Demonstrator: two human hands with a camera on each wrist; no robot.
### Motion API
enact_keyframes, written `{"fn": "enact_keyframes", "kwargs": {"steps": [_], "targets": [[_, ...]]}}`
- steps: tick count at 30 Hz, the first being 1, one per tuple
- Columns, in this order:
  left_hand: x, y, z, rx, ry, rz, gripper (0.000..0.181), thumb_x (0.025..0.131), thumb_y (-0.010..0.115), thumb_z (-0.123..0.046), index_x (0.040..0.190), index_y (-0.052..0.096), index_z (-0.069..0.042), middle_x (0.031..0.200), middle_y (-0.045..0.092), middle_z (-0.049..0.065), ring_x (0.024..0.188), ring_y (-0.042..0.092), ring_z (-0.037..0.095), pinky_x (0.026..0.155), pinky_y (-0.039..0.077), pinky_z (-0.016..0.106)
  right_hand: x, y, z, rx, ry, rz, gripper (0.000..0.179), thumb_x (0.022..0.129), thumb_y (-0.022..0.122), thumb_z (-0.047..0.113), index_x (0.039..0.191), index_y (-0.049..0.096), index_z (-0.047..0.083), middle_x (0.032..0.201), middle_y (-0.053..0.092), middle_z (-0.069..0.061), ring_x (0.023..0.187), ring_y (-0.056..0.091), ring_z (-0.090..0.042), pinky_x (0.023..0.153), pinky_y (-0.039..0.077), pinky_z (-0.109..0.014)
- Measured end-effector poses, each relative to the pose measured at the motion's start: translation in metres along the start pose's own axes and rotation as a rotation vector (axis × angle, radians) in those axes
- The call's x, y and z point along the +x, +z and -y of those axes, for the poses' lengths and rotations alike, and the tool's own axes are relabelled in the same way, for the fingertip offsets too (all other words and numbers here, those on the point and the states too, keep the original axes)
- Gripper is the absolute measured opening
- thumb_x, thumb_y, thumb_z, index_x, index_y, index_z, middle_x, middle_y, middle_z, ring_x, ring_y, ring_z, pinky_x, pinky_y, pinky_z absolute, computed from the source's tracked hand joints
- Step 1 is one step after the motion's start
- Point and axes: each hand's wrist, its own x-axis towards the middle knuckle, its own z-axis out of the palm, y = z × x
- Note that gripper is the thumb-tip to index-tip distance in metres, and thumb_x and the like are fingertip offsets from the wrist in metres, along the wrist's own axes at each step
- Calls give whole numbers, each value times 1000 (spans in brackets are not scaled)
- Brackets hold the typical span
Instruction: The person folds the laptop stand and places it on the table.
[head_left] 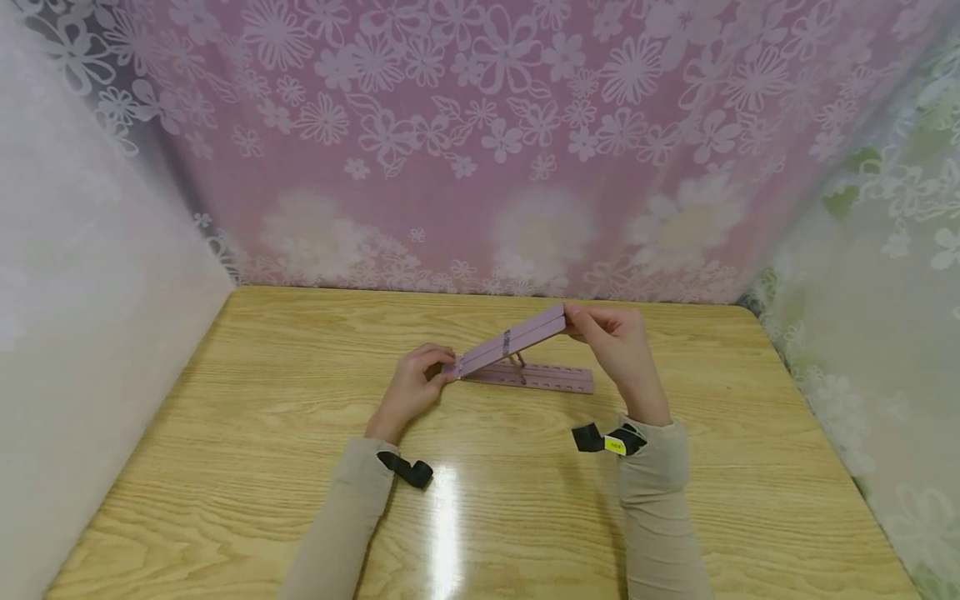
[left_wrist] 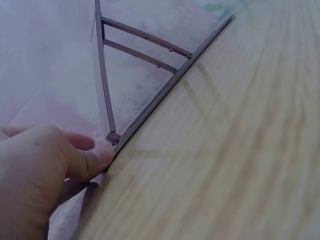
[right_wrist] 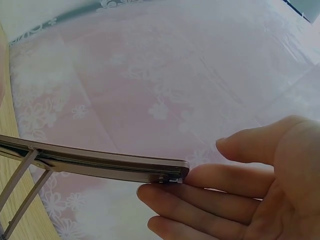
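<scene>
OK, my L hand [head_left: 415, 382]'s low, thumb + fingers pinching the pink folding stand [head_left: 534, 330] at its hinge end; my R hand [head_left: 619, 343]'s higher, fingers near-straight under its tilted-up end, thumb clear. Stand's on tabletop [head_left: 300, 400], nearer far edge.

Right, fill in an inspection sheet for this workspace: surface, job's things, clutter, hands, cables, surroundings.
Surface: wood-grain table, glare at the near side.
Job's things: pink folding stand, opened into a wedge; lower bar on the table, upper bar raised, struts between.
Clutter: nothing seen.
Hands: left hand grips the hinged end; right hand touches the raised end with its fingers.
Cables: nothing seen.
Surroundings: pink floral curtain behind, pale sheets at left and right.
</scene>
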Motion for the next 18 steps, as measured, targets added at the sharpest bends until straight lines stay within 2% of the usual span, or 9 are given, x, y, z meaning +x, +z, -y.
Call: {"fn": "enact_keyframes", "kwargs": {"steps": [10, 18], "targets": [[5, 2, 1, -24, -24, -12, 18, 81, 76, 9, 96, 74, 0, 111, 69, 12, 106, 65, 25, 89, 54, 32, -2, -2, 7, -52, 46, 28, 31, 101, 59, 17, 113, 71, -8, 104, 70, -27, 87, 72, -14, 83, 56, -29], [10, 1, 7, -31, -48, -13, 19, 80, 77, 8, 96, 75, -2, 113, 70, 15, 107, 66, 26, 88, 54, 33, -5, -3, 9, -65, 62, 50, 35, 102, 58, 25, 114, 71, -6, 105, 72, -22, 90, 71, -13, 83, 56, -27]]}}
